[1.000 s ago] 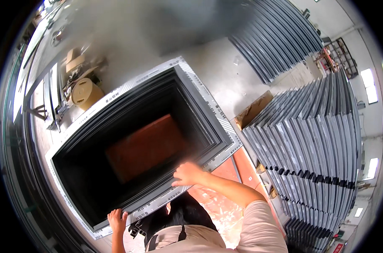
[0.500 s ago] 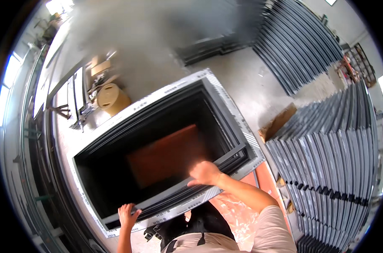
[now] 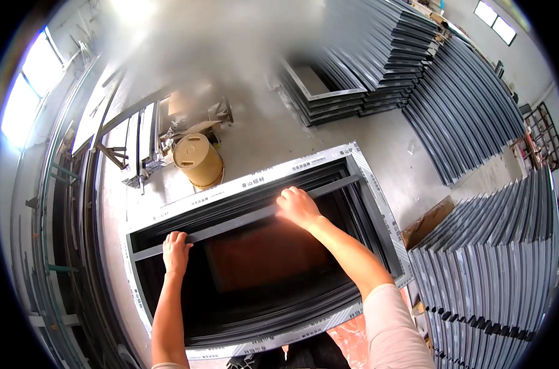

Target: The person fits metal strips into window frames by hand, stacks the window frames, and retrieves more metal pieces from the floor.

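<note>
A large rectangular window-type frame (image 3: 387,224), wrapped in white printed film along its outer faces, lies in front of me; its dark inner walls look like several frames stacked up. Across the far part of its opening runs a long grey metal bar (image 3: 233,222), roughly parallel to the far side. My left hand (image 3: 176,253) is closed on the bar near its left end, fingers curled over it. Right of the bar's middle, my right hand (image 3: 296,206) grips it too, thumb side hidden. An orange-brown surface (image 3: 264,258) shows down inside the opening.
A tan lidded bucket (image 3: 197,158) stands beyond the frame, left of centre. Dense rows of grey frames (image 3: 495,277) lean upright at the right, with more frames (image 3: 461,117) behind. Further frames (image 3: 328,95) lie stacked at the back. Long profiles (image 3: 85,246) line the left side.
Both hands have carried the grey bar from the near side of the opening to its far side. My view has also shifted, and both arms now reach further forward.
</note>
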`<state>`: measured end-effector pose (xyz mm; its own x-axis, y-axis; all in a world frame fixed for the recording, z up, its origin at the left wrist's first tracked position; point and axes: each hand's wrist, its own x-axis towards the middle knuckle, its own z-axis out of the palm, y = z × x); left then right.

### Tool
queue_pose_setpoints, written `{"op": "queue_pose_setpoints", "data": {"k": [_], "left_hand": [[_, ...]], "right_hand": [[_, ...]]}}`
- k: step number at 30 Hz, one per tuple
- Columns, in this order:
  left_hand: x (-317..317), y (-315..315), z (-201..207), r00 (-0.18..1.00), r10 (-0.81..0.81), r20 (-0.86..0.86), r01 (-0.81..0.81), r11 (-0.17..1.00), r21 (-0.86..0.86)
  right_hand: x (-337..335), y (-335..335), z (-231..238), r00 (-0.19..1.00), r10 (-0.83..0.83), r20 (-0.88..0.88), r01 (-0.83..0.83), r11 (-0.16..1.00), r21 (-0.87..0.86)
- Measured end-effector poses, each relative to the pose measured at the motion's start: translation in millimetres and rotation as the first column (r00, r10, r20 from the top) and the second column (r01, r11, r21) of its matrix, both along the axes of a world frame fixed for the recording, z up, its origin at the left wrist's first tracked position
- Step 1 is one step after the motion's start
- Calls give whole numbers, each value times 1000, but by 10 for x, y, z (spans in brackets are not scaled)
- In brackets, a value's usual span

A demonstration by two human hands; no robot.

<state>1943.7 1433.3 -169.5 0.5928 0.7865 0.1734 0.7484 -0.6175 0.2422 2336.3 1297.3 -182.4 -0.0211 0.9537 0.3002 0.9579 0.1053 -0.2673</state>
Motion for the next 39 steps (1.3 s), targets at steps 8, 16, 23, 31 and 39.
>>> {"op": "queue_pose_setpoints", "data": {"k": [8,16,23,31,39], "left_hand": [[279,573,-140,998,28,48,-31,997,68],[181,703,-270,962,32,-270,46,960,277],[159,636,-283,1000,5,3,-5,947,320],[200,675,-218,999,-4,-44,17,957,289],[-35,762,-236,989,37,-142,-3,972,234]], "right_hand": [[271,500,-112,998,-41,50,40,999,21],[238,622,-217,993,41,110,-61,981,185],[105,594,-142,985,-51,163,21,982,186],[82,613,-137,980,-55,193,11,975,222],[-1,798,-279,999,-26,-28,33,961,276]]}}
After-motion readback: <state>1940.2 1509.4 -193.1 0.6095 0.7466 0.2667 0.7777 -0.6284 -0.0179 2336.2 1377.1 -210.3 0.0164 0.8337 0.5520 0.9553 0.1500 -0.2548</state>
